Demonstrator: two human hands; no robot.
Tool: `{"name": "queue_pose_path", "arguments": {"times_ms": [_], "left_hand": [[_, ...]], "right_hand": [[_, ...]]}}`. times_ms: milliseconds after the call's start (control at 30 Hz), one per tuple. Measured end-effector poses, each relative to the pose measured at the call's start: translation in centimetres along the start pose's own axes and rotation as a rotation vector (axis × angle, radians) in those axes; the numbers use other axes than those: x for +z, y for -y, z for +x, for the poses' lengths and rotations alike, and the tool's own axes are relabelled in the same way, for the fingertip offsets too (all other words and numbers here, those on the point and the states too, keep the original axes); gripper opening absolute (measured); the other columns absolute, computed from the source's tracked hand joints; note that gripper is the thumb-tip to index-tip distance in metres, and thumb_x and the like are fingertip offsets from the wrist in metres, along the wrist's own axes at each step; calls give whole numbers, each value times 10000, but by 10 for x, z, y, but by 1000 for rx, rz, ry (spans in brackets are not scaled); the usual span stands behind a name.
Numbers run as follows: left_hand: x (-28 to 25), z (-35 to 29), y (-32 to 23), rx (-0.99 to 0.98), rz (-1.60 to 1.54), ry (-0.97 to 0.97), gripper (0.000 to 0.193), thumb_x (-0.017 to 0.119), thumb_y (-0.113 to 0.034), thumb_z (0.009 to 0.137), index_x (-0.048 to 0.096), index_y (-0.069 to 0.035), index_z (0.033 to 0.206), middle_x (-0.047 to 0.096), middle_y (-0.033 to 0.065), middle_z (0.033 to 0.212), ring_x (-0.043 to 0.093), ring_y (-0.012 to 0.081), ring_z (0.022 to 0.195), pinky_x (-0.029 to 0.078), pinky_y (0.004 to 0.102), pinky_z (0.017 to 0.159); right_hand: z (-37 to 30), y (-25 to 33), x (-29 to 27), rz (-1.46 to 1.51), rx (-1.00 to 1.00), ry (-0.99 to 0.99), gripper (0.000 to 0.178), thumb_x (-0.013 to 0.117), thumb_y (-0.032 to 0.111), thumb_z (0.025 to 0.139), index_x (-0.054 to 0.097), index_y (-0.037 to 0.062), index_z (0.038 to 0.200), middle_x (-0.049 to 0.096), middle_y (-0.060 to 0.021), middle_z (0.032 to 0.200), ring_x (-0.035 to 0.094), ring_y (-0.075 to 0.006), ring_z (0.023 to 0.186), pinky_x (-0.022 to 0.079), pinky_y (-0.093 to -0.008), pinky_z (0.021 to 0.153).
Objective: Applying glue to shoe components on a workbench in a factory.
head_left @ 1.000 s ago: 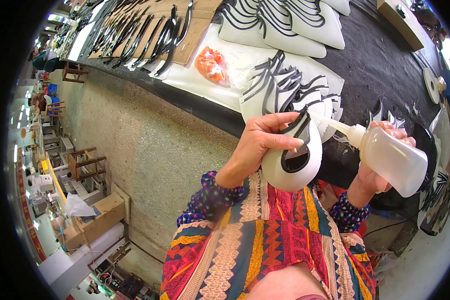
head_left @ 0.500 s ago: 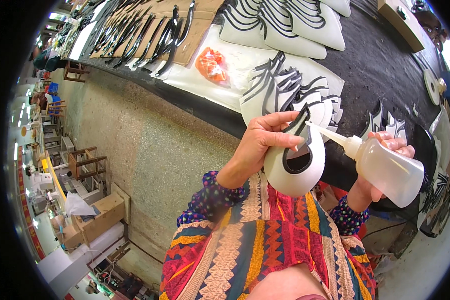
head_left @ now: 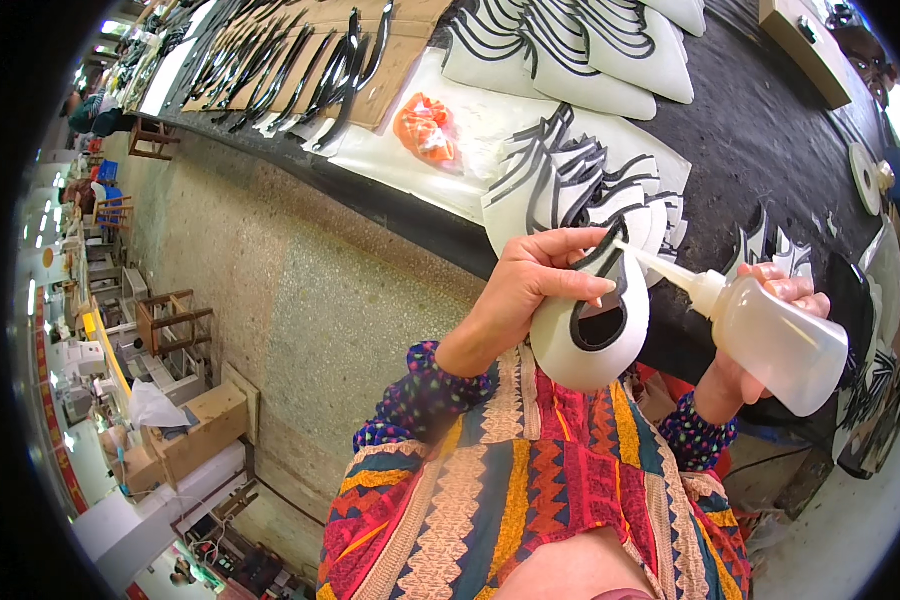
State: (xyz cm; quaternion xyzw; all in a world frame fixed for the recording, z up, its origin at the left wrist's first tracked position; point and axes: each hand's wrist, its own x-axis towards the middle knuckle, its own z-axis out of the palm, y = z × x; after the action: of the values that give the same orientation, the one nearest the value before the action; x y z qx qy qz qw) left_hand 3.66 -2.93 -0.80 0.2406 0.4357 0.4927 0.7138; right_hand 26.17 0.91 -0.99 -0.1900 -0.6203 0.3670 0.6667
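Note:
My left hand pinches a white curved shoe-upper piece edged in black trim, with the thumb in front and the forefinger along its upper tip. Held in my right hand is a translucent squeeze bottle, tilted so its long white nozzle points left. The nozzle's end meets the black edge near the piece's tip; whether liquid comes out is too small to tell. Clear liquid shows inside the bottle. Just beyond my left hand lies a pile of similar white pieces with black edging.
Larger white panels with black curved lines overlap on the black-covered table. To their left are an orange-and-white plastic bag and cardboard carrying black glossy strips. A cardboard box sits far right. Wooden stools stand on the floor.
The piece in my left hand has turned and shifted very slightly, and the nozzle tip has moved a little along its black edge. Both hands keep their holds.

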Motion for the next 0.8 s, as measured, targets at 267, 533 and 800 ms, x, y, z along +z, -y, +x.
{"name": "queue_pose_path", "arguments": {"times_ms": [267, 533, 800], "left_hand": [[-1, -2, 1, -10, -2, -9, 440, 657, 60, 655, 505, 90, 1067, 604, 118, 874, 576, 114, 699, 477, 208, 653], [-2, -3, 3, -15, 10, -3, 454, 654, 58, 657, 500, 88, 1082, 603, 121, 880, 579, 116, 711, 478, 209, 668], [-1, -3, 2, -22, 0, -2, 458, 654, 61, 655, 499, 91, 1085, 605, 130, 879, 580, 118, 710, 482, 207, 657]], "right_hand": [[3, 0, 4, -42, 21, -3, 713, 727, 510, 568, 429, 67, 1041, 483, -87, 1014, 469, -275, 1011, 389, -444, 907], [0, 0, 0, -47, 48, -16, 705, 735, 488, 576, 423, 68, 1048, 483, -91, 1017, 458, -278, 1025, 386, -437, 918], [1, -3, -1, 36, 45, 49, 737, 753, 486, 547, 421, 75, 1060, 487, -73, 1026, 455, -272, 1030, 360, -429, 938]]}}
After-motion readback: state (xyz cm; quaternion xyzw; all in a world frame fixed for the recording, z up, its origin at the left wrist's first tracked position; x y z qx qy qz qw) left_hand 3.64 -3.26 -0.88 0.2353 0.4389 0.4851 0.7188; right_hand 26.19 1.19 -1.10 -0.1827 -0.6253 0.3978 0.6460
